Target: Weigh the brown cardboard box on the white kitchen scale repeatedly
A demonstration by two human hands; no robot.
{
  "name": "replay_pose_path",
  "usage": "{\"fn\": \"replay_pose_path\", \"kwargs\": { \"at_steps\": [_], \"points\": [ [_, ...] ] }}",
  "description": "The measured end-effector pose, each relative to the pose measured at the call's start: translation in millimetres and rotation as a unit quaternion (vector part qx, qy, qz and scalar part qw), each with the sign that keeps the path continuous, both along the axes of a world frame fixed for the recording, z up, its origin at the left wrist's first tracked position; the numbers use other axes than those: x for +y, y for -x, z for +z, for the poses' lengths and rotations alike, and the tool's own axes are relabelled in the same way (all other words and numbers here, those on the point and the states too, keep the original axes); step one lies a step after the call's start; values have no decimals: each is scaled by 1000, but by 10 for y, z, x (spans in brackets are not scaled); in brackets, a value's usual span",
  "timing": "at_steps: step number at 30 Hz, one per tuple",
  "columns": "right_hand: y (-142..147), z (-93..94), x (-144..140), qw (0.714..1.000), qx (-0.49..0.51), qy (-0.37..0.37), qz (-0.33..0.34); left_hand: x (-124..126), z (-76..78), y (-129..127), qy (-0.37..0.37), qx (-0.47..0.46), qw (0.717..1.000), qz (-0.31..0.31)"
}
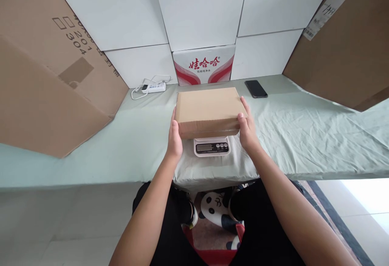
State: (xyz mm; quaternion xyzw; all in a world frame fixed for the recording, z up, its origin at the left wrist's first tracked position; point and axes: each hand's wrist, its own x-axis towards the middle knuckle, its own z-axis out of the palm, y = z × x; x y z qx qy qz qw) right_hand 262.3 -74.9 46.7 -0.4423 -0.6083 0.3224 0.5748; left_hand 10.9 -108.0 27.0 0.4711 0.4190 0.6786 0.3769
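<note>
Cardboard box: one flat, closed brown box, lying level on one small white kitchen scale whose display and three buttons show just below the box's near edge. The left hand presses flat against the box's left side, thumb up along the edge; the right hand clasps the right near corner, thumb on the top face (so both hands grasp the box between them).

The scale stands on a table covered with a pale green cloth, wrinkled to the right. Behind it rise stacked white cartons, and one red-and-white carton printed with Chinese characters stands directly behind the box.

One black phone lies face up just beyond the right hand. One white power strip with its cord sits at the back left. Two large brown cardboard sheets lean in, one at the left and one at the right.
</note>
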Motion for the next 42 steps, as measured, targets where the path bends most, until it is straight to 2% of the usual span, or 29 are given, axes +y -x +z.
{"fn": "replay_pose_path", "kwargs": {
  "at_steps": [4, 7, 14, 21, 34, 42],
  "points": [
    [-63, -53, 45, 1000, 6, -13, 5, -22, 15, 40, 29, -4, 999, 18],
    [-121, -105, 109, 998, 67, -1, 12, -33, 32, 75, 42, -2, 998, 37],
    [-190, -134, 232, 984, 167, 45, -46, -22, 58, 121, 57, -10, 996, 62],
    [-192, -114, 254, 971, 227, 55, -55, 13, 42, 147, 70, -32, 994, 74],
    [-202, -130, 259, 972, 214, 67, -72, 63, -48, 150, 61, -58, 993, 83],
    [-192, -103, 261, 963, 246, 81, -81, 48, 2, 160, 79, -87, 991, 69]
  ]
}}
